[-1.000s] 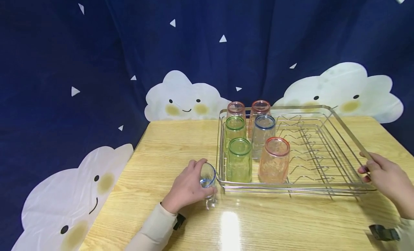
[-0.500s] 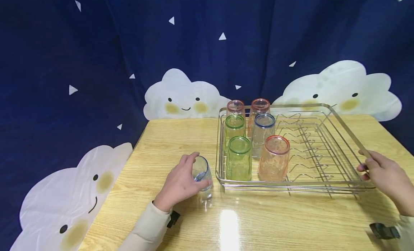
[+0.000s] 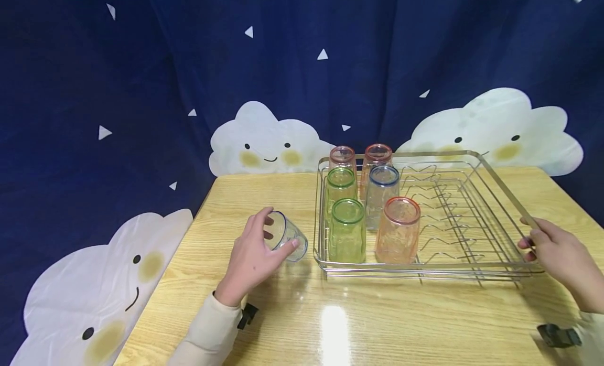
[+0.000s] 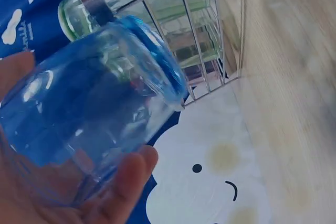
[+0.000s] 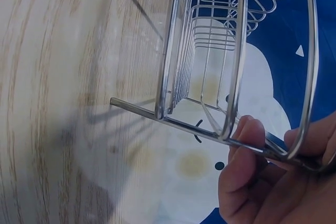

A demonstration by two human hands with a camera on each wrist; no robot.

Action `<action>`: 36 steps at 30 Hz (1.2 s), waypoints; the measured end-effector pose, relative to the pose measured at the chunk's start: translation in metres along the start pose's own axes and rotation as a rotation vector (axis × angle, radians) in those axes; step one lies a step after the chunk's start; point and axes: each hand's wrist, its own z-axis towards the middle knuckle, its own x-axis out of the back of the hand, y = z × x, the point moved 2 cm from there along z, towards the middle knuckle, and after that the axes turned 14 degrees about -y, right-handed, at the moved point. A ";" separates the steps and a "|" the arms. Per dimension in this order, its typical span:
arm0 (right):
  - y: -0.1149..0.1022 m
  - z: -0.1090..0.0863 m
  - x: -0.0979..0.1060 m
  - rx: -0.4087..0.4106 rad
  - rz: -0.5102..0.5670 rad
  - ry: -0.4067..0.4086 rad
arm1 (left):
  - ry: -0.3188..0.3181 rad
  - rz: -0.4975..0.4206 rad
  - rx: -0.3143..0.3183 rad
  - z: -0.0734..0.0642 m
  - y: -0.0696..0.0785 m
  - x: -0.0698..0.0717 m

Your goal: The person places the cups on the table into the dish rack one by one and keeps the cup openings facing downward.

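My left hand (image 3: 255,256) grips a clear drinking glass with a blue rim (image 3: 291,239), tilted so its mouth faces up and left and its base points toward the rack. In the left wrist view the glass (image 4: 89,114) lies between thumb and fingers, its blue-tinted base near the wire side. The metal wire dish rack (image 3: 439,267) stands to the right of that glass. On its right edge, my right hand (image 3: 561,256) pinches the rim; in the right wrist view, thumb and fingers (image 5: 244,150) close round the wire.
Upside-down glasses fill the rack's left part: a front green glass (image 3: 347,235), an orange glass (image 3: 398,232), a blue-rimmed glass (image 3: 382,198), another green and two reddish ones behind. The wooden table (image 3: 264,193) meets a dark blue curtain (image 3: 283,51) at the back.
The left hand has lifted the glass off the table, moving it left and away from me and tipping it from upright to tilted. The right hand stays on the rack's edge.
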 end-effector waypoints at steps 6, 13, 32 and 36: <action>0.001 -0.001 0.000 -0.008 0.002 -0.008 | 0.083 -0.073 -0.039 -0.001 -0.002 0.005; 0.000 -0.002 0.001 -0.018 -0.003 0.006 | 0.164 -0.129 -0.151 -0.006 0.002 0.010; 0.003 0.000 0.002 -0.010 -0.009 0.018 | 0.218 -0.217 -0.336 -0.027 0.027 0.019; 0.004 0.000 0.002 -0.012 -0.025 0.024 | 0.217 -0.248 -0.425 -0.033 0.031 0.019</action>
